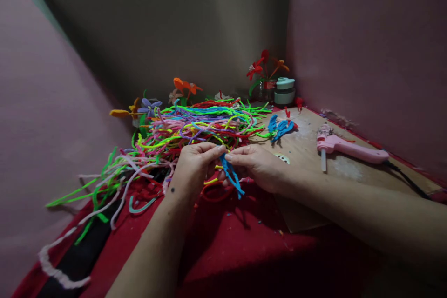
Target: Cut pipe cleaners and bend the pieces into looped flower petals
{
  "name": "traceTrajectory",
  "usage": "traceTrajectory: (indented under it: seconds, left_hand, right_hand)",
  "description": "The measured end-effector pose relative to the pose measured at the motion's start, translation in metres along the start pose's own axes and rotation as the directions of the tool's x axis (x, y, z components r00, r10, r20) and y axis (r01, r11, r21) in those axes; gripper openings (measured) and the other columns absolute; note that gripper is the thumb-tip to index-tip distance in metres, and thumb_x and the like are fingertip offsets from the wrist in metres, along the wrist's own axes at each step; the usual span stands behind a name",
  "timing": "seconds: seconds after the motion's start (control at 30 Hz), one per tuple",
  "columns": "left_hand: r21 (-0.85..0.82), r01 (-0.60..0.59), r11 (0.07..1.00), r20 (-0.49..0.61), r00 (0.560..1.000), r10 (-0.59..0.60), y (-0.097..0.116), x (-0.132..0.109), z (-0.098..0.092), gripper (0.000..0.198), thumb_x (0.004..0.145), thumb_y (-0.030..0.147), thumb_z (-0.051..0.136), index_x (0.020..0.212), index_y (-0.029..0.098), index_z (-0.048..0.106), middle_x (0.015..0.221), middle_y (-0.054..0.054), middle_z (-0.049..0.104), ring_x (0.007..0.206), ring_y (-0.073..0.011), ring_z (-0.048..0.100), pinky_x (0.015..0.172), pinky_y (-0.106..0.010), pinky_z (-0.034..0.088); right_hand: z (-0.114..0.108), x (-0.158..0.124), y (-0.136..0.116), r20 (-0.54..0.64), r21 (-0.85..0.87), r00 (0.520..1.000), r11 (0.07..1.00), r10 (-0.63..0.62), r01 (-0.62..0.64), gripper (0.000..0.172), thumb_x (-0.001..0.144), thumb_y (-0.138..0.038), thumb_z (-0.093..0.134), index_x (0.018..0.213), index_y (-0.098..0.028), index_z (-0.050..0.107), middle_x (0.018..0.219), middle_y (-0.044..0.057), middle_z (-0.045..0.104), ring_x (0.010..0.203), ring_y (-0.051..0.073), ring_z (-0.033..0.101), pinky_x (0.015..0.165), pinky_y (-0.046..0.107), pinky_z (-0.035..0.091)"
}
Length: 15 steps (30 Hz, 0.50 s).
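Left hand (194, 160) and right hand (261, 165) pinch blue pipe cleaner (227, 166) between fingers (213, 152); distant red label (269, 84) too small to read.

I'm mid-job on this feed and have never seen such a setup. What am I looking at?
There's no machine: these are a person's bare left hand and right hand. The single picture comes from a camera worn on their head, looking forward and down. Both hands pinch a bright blue, fuzzy strip. Beyond lies a heap of multicoloured fuzzy stems. To the right, a flat brown board bears a blue fuzzy bunch and a pink plastic glue gun. Dark red cloth shows nearest the person.
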<state>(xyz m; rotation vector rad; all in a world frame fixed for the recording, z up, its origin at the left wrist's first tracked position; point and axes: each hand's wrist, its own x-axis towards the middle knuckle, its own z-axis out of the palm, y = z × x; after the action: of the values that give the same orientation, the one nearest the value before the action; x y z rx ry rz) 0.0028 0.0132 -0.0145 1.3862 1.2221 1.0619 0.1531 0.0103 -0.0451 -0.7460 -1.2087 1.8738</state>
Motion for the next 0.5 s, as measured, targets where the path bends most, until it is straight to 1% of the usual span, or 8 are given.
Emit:
traceTrajectory:
  seconds: [0.1, 0.2, 0.27, 0.33, 0.4, 0.5]
  left_hand:
    - [0.008, 0.015, 1.0, 0.045, 0.999, -0.015, -0.0023, 0.0006, 0.0017, 0.023, 0.064, 0.033, 0.07, 0.059, 0.013, 0.058, 0.043, 0.006, 0.043, 0.036, -0.0034, 0.032, 0.037, -0.019, 0.019]
    - [0.037, -0.004, 0.999, 0.056, 0.998, 0.002, -0.0024, 0.0011, 0.0035, 0.024, 0.065, 0.034, 0.07, 0.06, 0.013, 0.059, 0.042, 0.006, 0.042, 0.036, -0.003, 0.032, 0.036, -0.018, 0.02]
    - [0.04, -0.036, 0.999, 0.051, 0.998, 0.034, -0.0024, 0.0015, 0.0039, 0.025, 0.067, 0.037, 0.069, 0.064, 0.013, 0.059, 0.043, 0.006, 0.045, 0.036, -0.0035, 0.035, 0.037, -0.018, 0.024]
    - [0.001, -0.033, 0.999, 0.052, 0.998, 0.032, -0.0031, 0.002, 0.0036, 0.028, 0.07, 0.041, 0.066, 0.067, 0.014, 0.059, 0.045, 0.005, 0.049, 0.034, -0.0041, 0.037, 0.036, -0.018, 0.027]
    - [-0.05, 0.025, 0.998, 0.093, 0.995, -0.02, -0.0048, 0.0021, 0.0034, 0.03, 0.07, 0.044, 0.066, 0.07, 0.015, 0.058, 0.047, 0.005, 0.052, 0.033, -0.0042, 0.038, 0.034, -0.018, 0.027]
    - [-0.097, 0.137, 0.986, 0.194, 0.974, -0.117, -0.0082, 0.0014, 0.0046, 0.027, 0.069, 0.039, 0.068, 0.077, 0.014, 0.061, 0.048, 0.004, 0.052, 0.033, -0.004, 0.039, 0.035, -0.017, 0.027]
  right_hand:
    - [-0.002, 0.004, 0.0041, -0.047, -0.01, 0.998, 0.999, -0.046, 0.045, 0.01, 0.07, -0.019, 0.062, 0.064, -0.012, 0.062, 0.059, 0.001, 0.059, 0.049, 0.008, 0.051, 0.055, 0.025, 0.042]
    - [-0.0029, 0.0075, 0.007, -0.065, -0.007, 0.996, 0.998, -0.062, 0.062, 0.012, 0.065, -0.017, 0.064, 0.056, -0.013, 0.058, 0.051, -0.002, 0.052, 0.045, 0.006, 0.043, 0.049, 0.023, 0.035]
    - [-0.003, 0.0087, 0.0062, -0.09, 0.004, 0.994, 0.998, -0.065, 0.065, 0.012, 0.064, -0.019, 0.065, 0.056, -0.014, 0.057, 0.05, -0.003, 0.051, 0.044, 0.007, 0.042, 0.047, 0.023, 0.034]
    - [-0.003, 0.0093, 0.0035, -0.13, 0.043, 0.988, 0.995, -0.087, 0.093, 0.011, 0.064, -0.022, 0.066, 0.06, -0.015, 0.059, 0.054, -0.001, 0.055, 0.046, 0.008, 0.046, 0.048, 0.023, 0.036]
    - [-0.0032, 0.0094, 0.0002, -0.178, 0.074, 0.975, 0.986, -0.134, 0.149, 0.012, 0.063, -0.024, 0.067, 0.063, -0.015, 0.06, 0.059, 0.0, 0.059, 0.05, 0.009, 0.049, 0.051, 0.025, 0.038]
    - [-0.0036, 0.0091, -0.0022, -0.231, 0.076, 0.954, 0.974, -0.191, 0.214, 0.015, 0.061, -0.025, 0.07, 0.06, -0.016, 0.058, 0.057, -0.001, 0.057, 0.051, 0.009, 0.048, 0.052, 0.025, 0.038]
